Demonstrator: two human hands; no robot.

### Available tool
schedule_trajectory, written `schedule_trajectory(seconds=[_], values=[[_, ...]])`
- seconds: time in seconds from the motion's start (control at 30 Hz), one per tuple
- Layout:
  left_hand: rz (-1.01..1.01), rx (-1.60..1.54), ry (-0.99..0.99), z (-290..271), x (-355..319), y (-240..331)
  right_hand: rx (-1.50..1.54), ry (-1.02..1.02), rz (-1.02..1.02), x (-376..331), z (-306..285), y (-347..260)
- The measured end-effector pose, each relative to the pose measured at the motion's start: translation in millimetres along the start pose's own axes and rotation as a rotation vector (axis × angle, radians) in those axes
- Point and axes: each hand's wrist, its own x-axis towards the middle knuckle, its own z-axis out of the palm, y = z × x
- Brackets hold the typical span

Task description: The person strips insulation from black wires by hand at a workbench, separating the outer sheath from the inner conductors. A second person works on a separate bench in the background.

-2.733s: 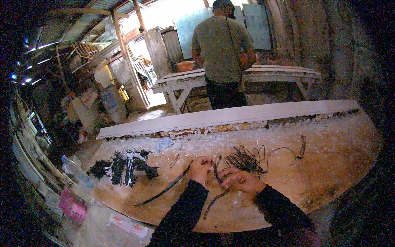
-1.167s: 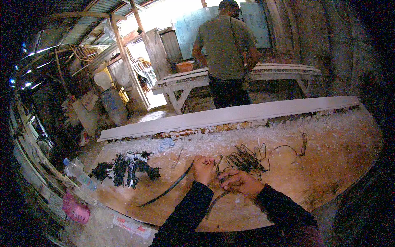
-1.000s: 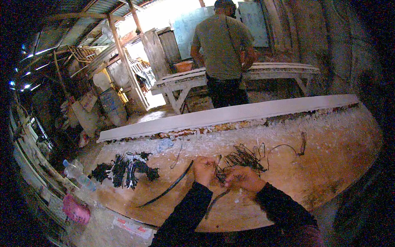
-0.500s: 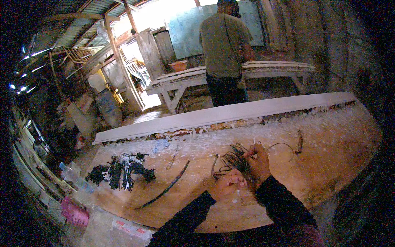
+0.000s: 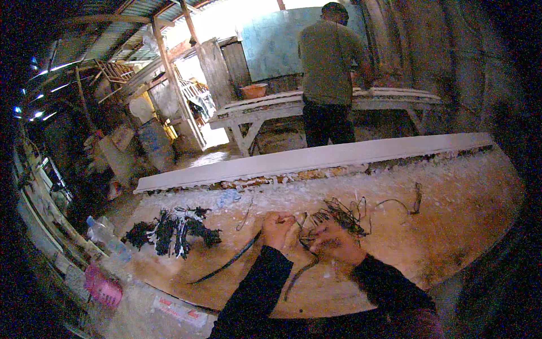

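Two hands at work, both in dark sleeves, close together at the middle of the near half of the board. Left hand [image 5: 278, 229]: fingers curled and pressed together on a thin dark strand [image 5: 299, 221]. Right hand [image 5: 334, 242]: fingers bent over the same strand, just beside the left; whether pinching it or only resting on it cannot be told.

One loose tangle of dark wire strands [image 5: 340, 211], touching the right hand's far side, with one long looping strand [image 5: 407, 200] trailing off to the right. One heap of tied dark bundles [image 5: 172, 230], well apart to the left; number of bundles in it not countable. One long curved dark strip [image 5: 228, 262], lying flat between heap and left hand. One shorter curved strip [image 5: 298, 272] below the hands.

One wooden worktop [image 5: 451, 226], crusted white along the far side. One long white moulding [image 5: 316, 159] lying along that far edge, end to end. Open bare wood to the right of the tangle and along the near edge on the right.

One clear plastic bottle [image 5: 104, 237] and one pink bag [image 5: 103, 287] at the left edge.

One other person [image 5: 328, 73], back turned, standing at one white bench [image 5: 293, 107] beyond the moulding.
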Motion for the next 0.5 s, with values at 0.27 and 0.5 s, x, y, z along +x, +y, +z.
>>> schedule_trajectory(seconds=[0.27, 0.5], values=[[0.314, 0.301, -0.022, 2, 2, -16, 0.06, -0.238, 0.011, -5, 12, 6], [0.28, 0.234, -0.198, 8, -10, -2, 0.113, 0.119, 0.039, -3, 3, 7]])
